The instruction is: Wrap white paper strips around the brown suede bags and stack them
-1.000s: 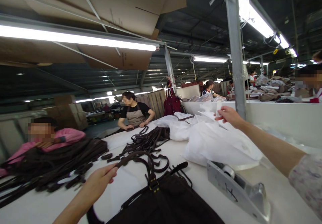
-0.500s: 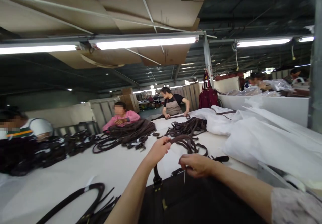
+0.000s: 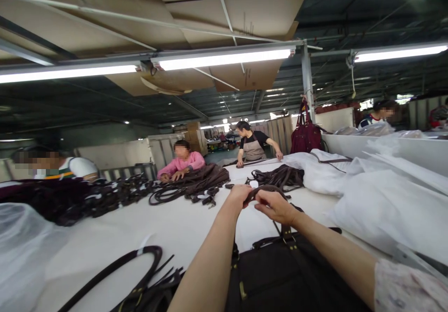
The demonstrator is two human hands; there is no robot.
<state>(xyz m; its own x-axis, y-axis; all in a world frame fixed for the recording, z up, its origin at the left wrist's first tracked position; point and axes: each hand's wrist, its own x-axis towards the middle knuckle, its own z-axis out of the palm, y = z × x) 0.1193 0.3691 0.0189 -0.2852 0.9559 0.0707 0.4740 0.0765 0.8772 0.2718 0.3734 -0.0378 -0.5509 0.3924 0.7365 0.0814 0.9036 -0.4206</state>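
A dark brown bag (image 3: 276, 274) with brass-coloured metal fittings lies on the table right in front of me. Its curved handle (image 3: 268, 189) rises from the top, and my left hand (image 3: 241, 194) is closed around the left part of it. My right hand (image 3: 278, 207) is closed at the same handle just to the right, its fingers bent and pressed against the underside. The fingertips of both hands are partly hidden. A small white round piece (image 3: 254, 184) shows behind the handle.
Another dark handle (image 3: 115, 267) loops up at the front left. Piles of brown straps (image 3: 206, 179) and dark straps (image 3: 280, 176) lie farther back. White plastic sheeting (image 3: 378, 204) covers the right side. Co-workers sit or stand across the table (image 3: 133, 228). A maroon bag (image 3: 306, 137) hangs from a post.
My right hand has moved up from the top of the bag to the handle, close beside my left hand. The view has turned a little to the left.
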